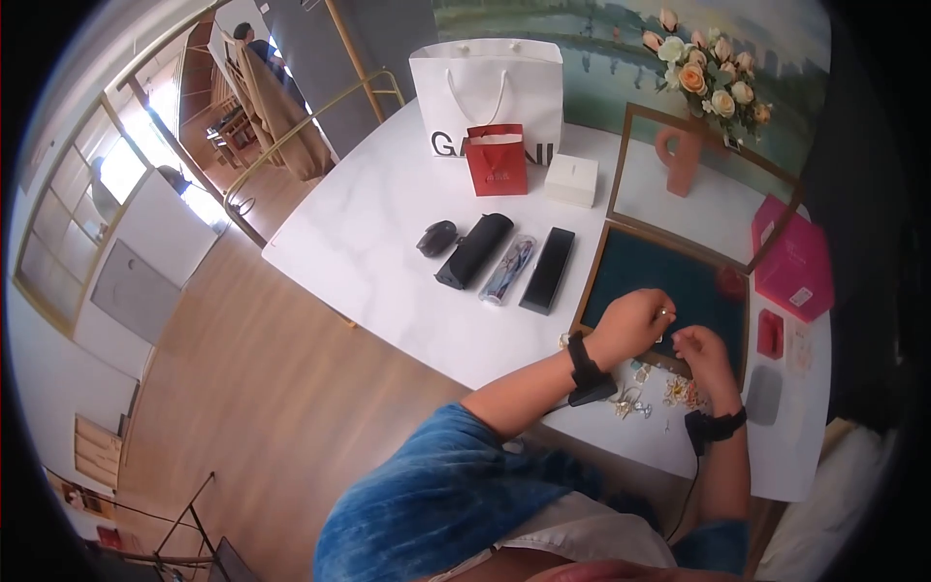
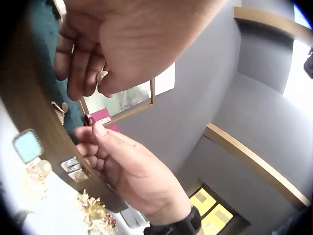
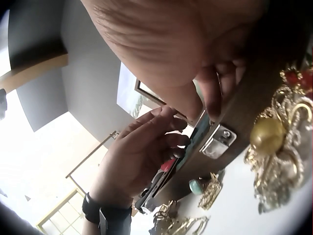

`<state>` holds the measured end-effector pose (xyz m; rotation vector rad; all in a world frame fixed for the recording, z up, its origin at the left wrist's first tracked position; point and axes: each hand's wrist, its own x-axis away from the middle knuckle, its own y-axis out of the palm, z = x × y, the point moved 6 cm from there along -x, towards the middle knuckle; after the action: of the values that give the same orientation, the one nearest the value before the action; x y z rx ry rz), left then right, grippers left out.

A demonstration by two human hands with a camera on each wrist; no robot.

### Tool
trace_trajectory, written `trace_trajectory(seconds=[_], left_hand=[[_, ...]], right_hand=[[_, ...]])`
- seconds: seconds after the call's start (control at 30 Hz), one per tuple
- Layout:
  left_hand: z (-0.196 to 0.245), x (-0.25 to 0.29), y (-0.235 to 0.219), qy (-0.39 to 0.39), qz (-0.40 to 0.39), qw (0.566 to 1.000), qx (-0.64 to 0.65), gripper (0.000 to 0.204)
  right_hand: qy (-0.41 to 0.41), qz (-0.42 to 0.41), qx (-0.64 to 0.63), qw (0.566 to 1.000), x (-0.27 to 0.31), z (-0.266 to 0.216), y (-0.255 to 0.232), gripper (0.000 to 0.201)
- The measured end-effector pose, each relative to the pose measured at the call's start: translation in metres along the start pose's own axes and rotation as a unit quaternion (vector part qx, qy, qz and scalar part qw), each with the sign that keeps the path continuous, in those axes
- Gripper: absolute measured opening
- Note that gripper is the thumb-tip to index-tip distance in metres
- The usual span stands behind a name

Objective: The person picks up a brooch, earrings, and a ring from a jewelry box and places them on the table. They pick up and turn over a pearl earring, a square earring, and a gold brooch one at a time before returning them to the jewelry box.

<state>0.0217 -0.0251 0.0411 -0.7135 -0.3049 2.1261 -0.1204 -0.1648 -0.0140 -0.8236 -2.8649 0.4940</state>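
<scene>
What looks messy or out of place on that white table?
The gold jewelry looks messiest: it lies in a jumbled heap on the white table, outside the open display case. Nothing visible looks plainly broken or spilled.

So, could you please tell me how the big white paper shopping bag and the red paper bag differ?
The white paper shopping bag is much larger; the red paper bag is small beside it. The white bag carries large dark lettering, while the red bag has only small, faint marking. The red bag stands in front, hiding part of the white bag's lettering. Both stand upright on the white table.
</scene>
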Motion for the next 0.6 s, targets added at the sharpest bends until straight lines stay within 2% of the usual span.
trace_trajectory(seconds=[0.07,0.2,0.23,0.37,0.6], left_hand=[[-0.002,-0.008,0.007,-0.006,-0.011,0.999,0.044,0.023],[-0.004,-0.006,0.003,0.016,-0.023,0.997,0.075,0.026],[-0.001,-0.002,-0.002,0.026,0.004,0.998,0.055,0.026],[-0.002,-0.001,-0.003,0.005,0.009,0.999,0.043,0.022],[-0.009,-0.002,0.012,0.002,-0.026,0.997,0.072,0.019]], right_hand=[[-0.047,0.036,-0.026,0.998,-0.015,-0.003,-0.005,0.015],[-0.067,0.020,-0.131,0.989,-0.031,-0.011,0.001,0.017],[-0.070,0.022,-0.149,0.986,-0.031,-0.014,0.006,0.017],[-0.089,-0.005,-0.106,0.990,-0.026,-0.010,0.015,0.017],[-0.097,0.008,-0.137,0.986,-0.017,-0.018,0.011,0.017]])
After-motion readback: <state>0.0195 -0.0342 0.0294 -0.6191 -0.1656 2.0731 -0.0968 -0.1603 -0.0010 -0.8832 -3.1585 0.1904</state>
